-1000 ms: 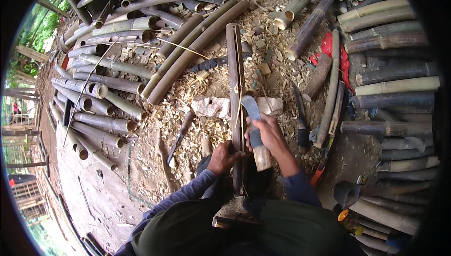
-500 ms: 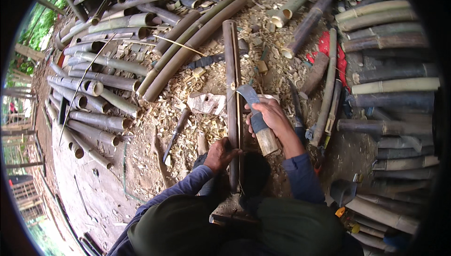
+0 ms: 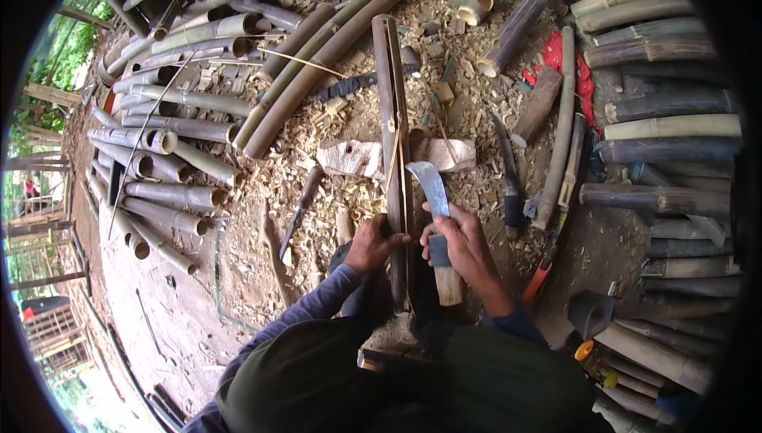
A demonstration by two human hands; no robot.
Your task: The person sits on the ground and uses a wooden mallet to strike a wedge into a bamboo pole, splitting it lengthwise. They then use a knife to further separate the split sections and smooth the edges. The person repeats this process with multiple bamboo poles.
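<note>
Split bamboo pole (image 3: 387, 92) between both hands, curved knife (image 3: 432, 183) alongside.

Left hand (image 3: 370, 247) grasps pole near its lower end, thumb laid across it; right hand (image 3: 464, 246) clenched round the knife's handle, blade just right of the pole, contact not certain. Pole, slit lengthwise, crosses over both long edges of a pale wood block (image 3: 349, 159), between the block's left and right ends. Dark-handled knife (image 3: 309, 187) lies off the block's near left corner; a longer blade (image 3: 505, 155) past its right end. Wood chips (image 3: 357, 207) strewn about the ground.
</note>
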